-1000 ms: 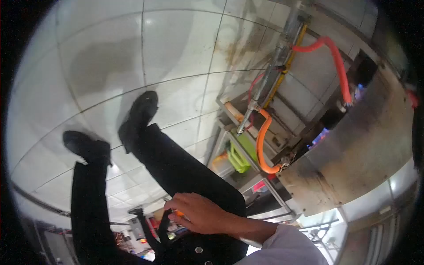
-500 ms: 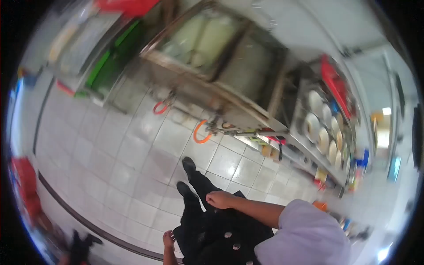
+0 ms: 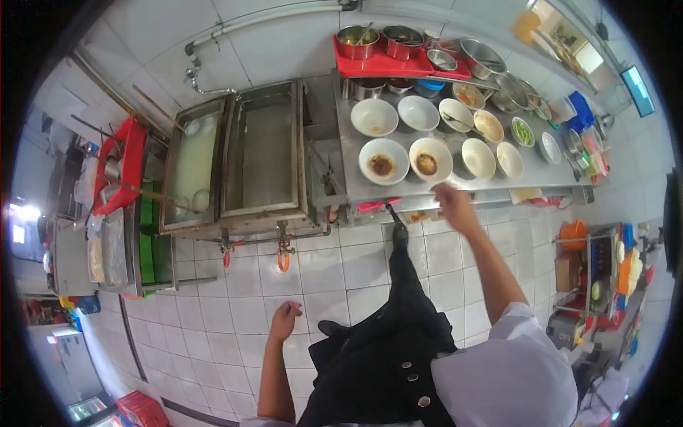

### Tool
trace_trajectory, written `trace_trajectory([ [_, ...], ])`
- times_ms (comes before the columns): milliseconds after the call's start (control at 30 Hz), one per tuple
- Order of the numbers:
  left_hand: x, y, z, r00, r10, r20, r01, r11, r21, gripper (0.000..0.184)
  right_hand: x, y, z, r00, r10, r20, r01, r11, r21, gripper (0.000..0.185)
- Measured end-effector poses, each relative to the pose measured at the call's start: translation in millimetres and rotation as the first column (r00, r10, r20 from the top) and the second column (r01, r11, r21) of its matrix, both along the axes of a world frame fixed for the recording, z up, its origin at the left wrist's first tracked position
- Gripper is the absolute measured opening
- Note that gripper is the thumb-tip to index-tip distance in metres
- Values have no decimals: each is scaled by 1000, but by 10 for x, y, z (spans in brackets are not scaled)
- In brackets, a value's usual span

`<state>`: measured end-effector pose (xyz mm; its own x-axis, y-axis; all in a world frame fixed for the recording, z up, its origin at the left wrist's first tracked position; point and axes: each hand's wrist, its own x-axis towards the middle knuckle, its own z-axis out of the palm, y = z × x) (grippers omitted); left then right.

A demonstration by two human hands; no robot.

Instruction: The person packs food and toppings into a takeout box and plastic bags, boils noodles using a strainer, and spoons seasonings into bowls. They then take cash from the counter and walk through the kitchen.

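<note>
My right hand (image 3: 454, 207) reaches forward just short of the steel counter's front edge, its fingers apart and nothing in them. Nearest to it is a white bowl (image 3: 442, 165) with brown sauce in the bottom. Beside that stands another white bowl (image 3: 391, 174), also with dark sauce. My left hand (image 3: 285, 318) hangs over the tiled floor, loosely curled and holding nothing, away from any object. Several more bowls stand in two rows on the steel counter (image 3: 347, 160), among them a pale bowl (image 3: 478, 165) and a bowl of chopped greens (image 3: 523, 132).
Left of the counter is a two-basin cooker (image 3: 299, 208) with cloudy liquid in one basin (image 3: 186, 164). Orange valve handles (image 3: 284, 262) stick out below it. A red tray (image 3: 345, 67) with metal pots sits above the bowls. At right is a shelf rack (image 3: 589, 274).
My view has turned and levelled toward the counter, now nearer. My right hand has moved from beside my apron out toward the bowls. One foot has stepped forward to the counter.
</note>
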<state>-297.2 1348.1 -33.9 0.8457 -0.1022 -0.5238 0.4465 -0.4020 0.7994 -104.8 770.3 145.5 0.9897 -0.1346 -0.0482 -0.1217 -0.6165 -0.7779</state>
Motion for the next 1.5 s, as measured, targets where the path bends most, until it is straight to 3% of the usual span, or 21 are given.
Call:
trace_trajectory([
  [100, 1147, -990, 1123, 998, 59, -24, -61, 992, -108, 26, 926, -1006, 208, 962, -84, 259, 81, 996, 23, 16],
  [167, 2064, -1647, 1542, 995, 84, 53, -74, 984, -161, 28, 1417, -1390, 316, 968, -121, 222, 115, 993, 40, 18],
  [200, 2530, -1910, 1655, 990, 100, 97, -79, 976, -204, 29, 1609, -1561, 216, 955, -84, 285, 73, 996, 48, 20],
  [233, 3069, -2327, 1960, 964, 177, 197, -149, 978, -148, 32, 1680, -1532, 360, 967, -110, 230, 83, 989, 123, 18],
  [300, 4227, -2933, 2559, 953, 196, 230, -155, 970, -186, 33, 1717, -1526, 335, 973, -91, 214, 36, 968, 247, 17],
  [333, 4783, -3197, 2679, 924, 272, 269, -212, 949, -232, 35, 1657, -1517, 297, 983, -49, 177, 7, 973, 230, 17],
  [367, 5345, -3413, 2766, 914, 236, 331, -188, 967, -172, 39, 1622, -1532, 278, 989, -8, 148, -24, 977, 210, 16],
  [433, 6405, -3693, 2590, 894, 188, 407, -206, 978, 2, 46, 1505, -1519, 295, 998, 58, 18, -60, 935, 349, 15],
  [500, 7070, -3895, 2434, 909, 304, 285, -319, 948, 7, 51, 1385, -1556, 327, 994, 106, -12, -94, 923, 373, 14],
  [567, 7439, -3921, 2185, 902, 315, 297, -326, 945, -14, 49, 1339, -1725, 397, 990, 135, -35, -112, 917, 383, 14],
  [767, 7498, -3933, 2190, 856, 290, 428, -332, 943, 26, 34, 1354, -2145, 566, 986, 79, -146, -23, 938, 347, 16],
  [900, 7448, -3861, 2200, 857, 256, 447, -290, 957, 7, 34, 1652, -2055, 633, 994, 27, -103, 13, 931, 365, 16],
  [1200, 7217, -3822, 2520, 824, 227, 519, -220, 973, -75, 25, 3078, -1165, 969, 972, 200, 125, -234, 887, 398, 20],
  [1333, 6948, -3810, 2892, 817, 192, 543, -187, 980, -64, 27, 3892, -616, 1236, 974, 21, 227, -108, 919, 379, 40],
  [1400, 6668, -3863, 3120, 817, 193, 543, -184, 980, -71, 26, 4309, -461, 1227, 982, -40, 183, -34, 922, 386, 52],
  [1500, 6285, -3904, 3253, 837, 169, 520, -173, 984, -41, 24, 4594, -400, 1230, 988, 48, 150, -98, 933, 346, 58],
])
